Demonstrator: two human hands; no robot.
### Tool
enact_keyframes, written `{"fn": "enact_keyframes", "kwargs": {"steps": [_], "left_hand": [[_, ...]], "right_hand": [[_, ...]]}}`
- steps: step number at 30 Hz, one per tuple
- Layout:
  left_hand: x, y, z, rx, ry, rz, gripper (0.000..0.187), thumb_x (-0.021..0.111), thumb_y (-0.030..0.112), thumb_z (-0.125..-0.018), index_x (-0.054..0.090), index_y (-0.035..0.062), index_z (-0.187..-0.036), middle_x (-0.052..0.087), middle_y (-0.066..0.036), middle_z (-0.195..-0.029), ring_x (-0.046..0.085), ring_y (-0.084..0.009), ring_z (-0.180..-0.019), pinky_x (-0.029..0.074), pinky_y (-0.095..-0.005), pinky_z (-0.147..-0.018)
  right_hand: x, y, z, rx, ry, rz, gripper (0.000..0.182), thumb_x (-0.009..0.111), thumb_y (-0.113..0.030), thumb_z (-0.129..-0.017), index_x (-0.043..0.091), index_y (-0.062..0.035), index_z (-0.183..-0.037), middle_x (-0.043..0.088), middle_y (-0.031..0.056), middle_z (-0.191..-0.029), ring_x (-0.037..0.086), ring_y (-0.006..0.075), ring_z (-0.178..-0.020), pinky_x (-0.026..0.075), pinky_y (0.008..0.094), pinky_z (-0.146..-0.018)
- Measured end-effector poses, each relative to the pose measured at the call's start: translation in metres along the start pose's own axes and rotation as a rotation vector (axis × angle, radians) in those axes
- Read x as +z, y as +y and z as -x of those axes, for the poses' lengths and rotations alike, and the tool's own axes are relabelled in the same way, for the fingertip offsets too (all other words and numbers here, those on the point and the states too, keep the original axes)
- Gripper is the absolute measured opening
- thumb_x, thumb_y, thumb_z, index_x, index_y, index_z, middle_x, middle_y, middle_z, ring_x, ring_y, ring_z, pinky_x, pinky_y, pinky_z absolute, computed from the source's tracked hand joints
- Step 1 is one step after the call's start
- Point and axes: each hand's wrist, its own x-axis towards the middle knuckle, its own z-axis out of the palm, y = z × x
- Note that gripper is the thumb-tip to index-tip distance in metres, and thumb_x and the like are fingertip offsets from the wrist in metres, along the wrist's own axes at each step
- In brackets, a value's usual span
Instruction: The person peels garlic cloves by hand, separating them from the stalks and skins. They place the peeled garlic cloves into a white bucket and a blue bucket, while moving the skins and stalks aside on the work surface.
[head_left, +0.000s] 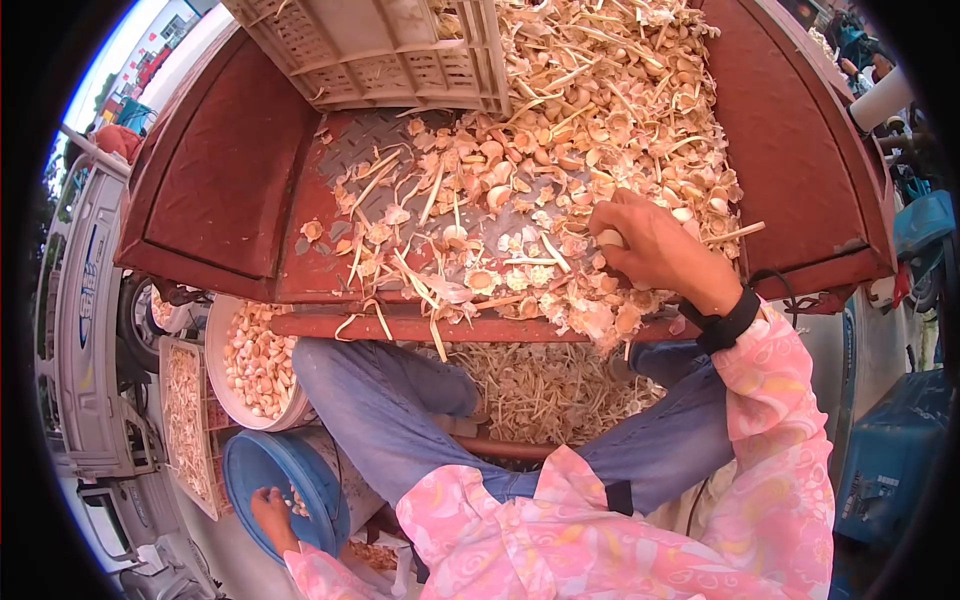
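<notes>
My right hand [665,245] is over the heap on the red metal tray, its fingers closed around a pale garlic clove [610,239]. Garlic cloves, papery skins and dry stalks [580,150] lie around and beneath it. Low on the left, my left hand [272,518] reaches into a blue bucket [240,455]. Its fingers look loosely bent and apart, with nothing visible in them. A few peeled-looking cloves [297,503] lie in the bucket right beside these fingers.
A plastic crate [400,75] stands tilted at the tray's back left. Beside my knee is a white bucket of garlic cloves [262,360], next to a crate of stalks [185,430]. Red side walls [220,170] flank the tray. Skins and stalks [560,390] cover the ground between my legs.
</notes>
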Motion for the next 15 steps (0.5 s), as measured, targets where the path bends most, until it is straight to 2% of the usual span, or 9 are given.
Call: {"fn": "enact_keyframes", "kwargs": {"steps": [1,2,3,4,6,7,10,12,15], "left_hand": [[-0.004,0.029,0.016,0.096,0.105,-0.065,0.018,0.053,0.012,-0.089,0.061,-0.0036,-0.094,0.063,-0.009,-0.089,0.059,-0.0192,-0.08,0.047,-0.0306,-0.075],[-0.015,0.072,0.02,0.101,0.101,0.183,0.019,0.053,0.012,-0.09,0.061,-0.0032,-0.097,0.063,-0.009,-0.092,0.058,-0.0177,-0.084,0.046,-0.0287,-0.077],[-0.032,0.128,0.018,0.1,0.103,0.429,0.019,0.053,0.013,-0.09,0.061,-0.0027,-0.099,0.063,-0.009,-0.095,0.058,-0.0162,-0.089,0.045,-0.0268,-0.079],[-0.045,0.185,0.025,0.025,0.021,0.716,0.021,0.053,0.015,-0.092,0.059,-0.0015,-0.103,0.064,-0.009,-0.097,0.06,-0.0145,-0.086,0.045,-0.0258,-0.076],[-0.058,0.279,0.048,0.216,-0.206,1.001,0.023,0.052,0.016,-0.093,0.057,0.0,-0.109,0.063,-0.01,-0.099,0.061,-0.0134,-0.082,0.046,-0.0225,-0.07],[-0.057,0.322,0.065,0.249,-0.404,1.154,0.029,0.053,0.016,-0.093,0.053,-0.0004,-0.117,0.061,-0.012,-0.105,0.062,-0.0156,-0.086,0.048,-0.0229,-0.071],[-0.018,0.406,0.106,0.445,-0.956,1.375,0.056,0.061,0.019,-0.09,0.036,0.0004,-0.136,0.053,-0.015,-0.122,0.059,-0.0205,-0.101,0.05,-0.0287,-0.081],[0.007,0.437,0.124,0.393,-1.11,1.57,0.052,0.06,0.014,-0.09,0.037,-0.0004,-0.135,0.052,-0.015,-0.123,0.058,-0.0204,-0.104,0.051,-0.0283,-0.08],[0.014,0.448,0.13,0.311,-1.126,1.827,0.047,0.059,0.011,-0.09,0.041,-0.0015,-0.132,0.054,-0.014,-0.122,0.059,-0.0193,-0.102,0.053,-0.0261,-0.076]], "right_hand": [[0.002,-0.004,-0.002,0.007,0.003,-0.086,0.016,0.059,-0.005,-0.071,0.053,-0.0008,-0.086,0.054,0.0168,-0.083,0.057,0.0339,-0.081,0.046,0.04,-0.072],[0.004,-0.008,-0.005,0.009,-0.003,-0.171,0.017,0.06,-0.006,-0.071,0.051,-0.0005,-0.085,0.053,0.0161,-0.081,0.056,0.0332,-0.08,0.046,0.0384,-0.072],[0.005,-0.013,-0.007,0.111,-0.069,-0.268,0.018,0.063,-0.008,-0.076,0.048,-0.001,-0.084,0.052,0.0095,-0.075,0.056,0.0224,-0.072,0.046,0.0317,-0.065],[0.008,-0.02,-0.008,0.161,-0.076,-0.393,0.018,0.064,-0.008,-0.078,0.049,-0.0013,-0.084,0.052,0.0074,-0.074,0.055,0.0187,-0.07,0.045,0.0299,-0.062],[0.013,-0.036,-0.011,0.27,-0.085,-0.649,0.018,0.065,-0.01,-0.082,0.05,-0.0018,-0.084,0.052,0.0033,-0.072,0.053,0.0113,-0.066,0.044,0.0264,-0.058],[0.027,-0.029,-0.011,0.147,-0.035,-0.703,0.016,0.066,-0.011,-0.084,0.052,-0.0026,-0.083,0.054,0.0001,-0.073,0.051,0.006,-0.063,0.043,0.0239,-0.054],[0.038,-0.053,-0.012,-0.014,0.025,-0.636,0.014,0.067,-0.011,-0.083,0.056,-0.0033,-0.08,0.053,0.0008,-0.072,0.052,0.0083,-0.063,0.043,0.0245,-0.054],[0.041,-0.067,-0.009,-0.103,0.103,-0.557,0.013,0.068,-0.012,-0.081,0.058,-0.0039,-0.08,0.054,0.0017,-0.071,0.053,0.0104,-0.062,0.044,0.026,-0.054],[0.046,-0.074,-0.008,-0.093,0.096,-0.493,0.013,0.068,-0.014,-0.083,0.06,-0.0037,-0.083,0.055,0.0012,-0.068,0.053,0.0094,-0.058,0.044,0.0258,-0.051]]}}
